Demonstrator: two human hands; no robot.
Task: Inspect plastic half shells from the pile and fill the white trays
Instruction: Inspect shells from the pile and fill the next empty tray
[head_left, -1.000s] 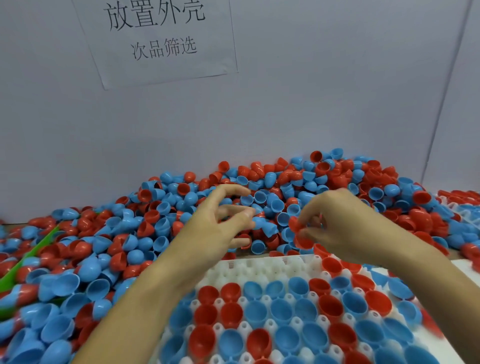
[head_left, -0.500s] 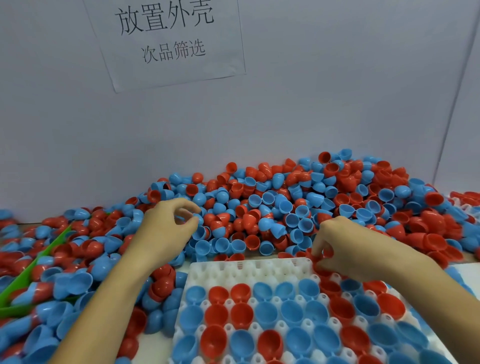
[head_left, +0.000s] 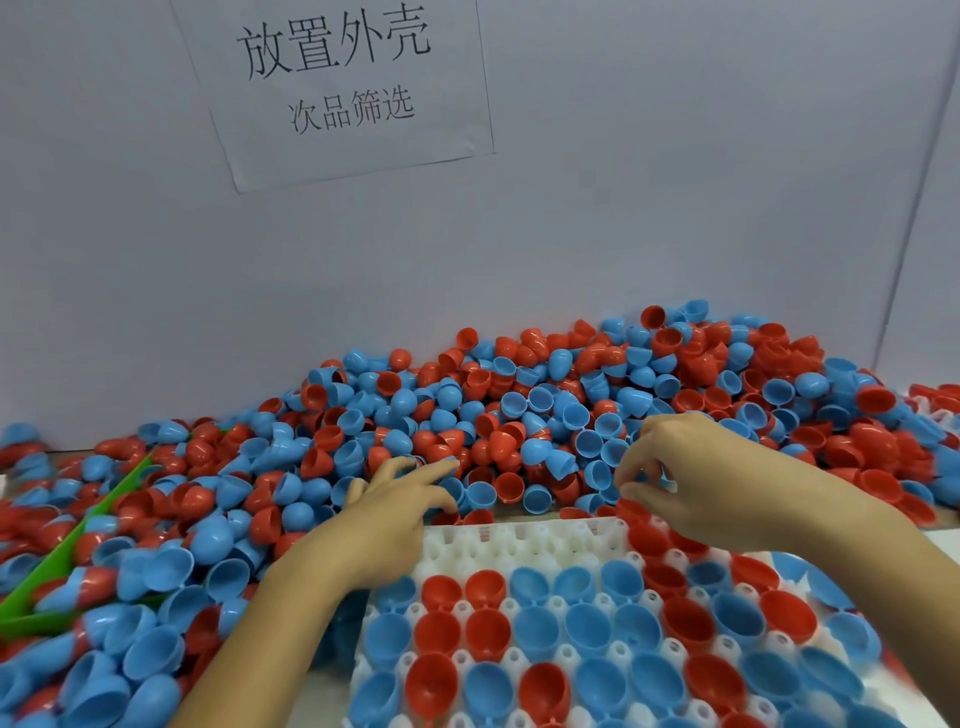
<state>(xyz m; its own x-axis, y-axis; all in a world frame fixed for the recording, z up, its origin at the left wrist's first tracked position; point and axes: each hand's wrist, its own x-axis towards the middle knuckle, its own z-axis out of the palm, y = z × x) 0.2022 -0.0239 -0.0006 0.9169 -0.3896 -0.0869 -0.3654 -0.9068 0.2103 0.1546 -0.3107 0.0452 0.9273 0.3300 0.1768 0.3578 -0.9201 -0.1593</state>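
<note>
table (head_left: 943, 540), pile of half shells (head_left: 545, 415), white tray (head_left: 519, 540), green scoop (head_left: 57, 561)

Glossy plastic shells (head_left: 540, 415); matt tray (head_left: 524, 540)

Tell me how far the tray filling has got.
Done: most pockets of the white tray hold red or blue shells. In hand: the left hand reaches open-fingered into the pile; the right hand works at the tray's far edge, its grip unclear. Left: the empty far row, and a large pile.
</note>
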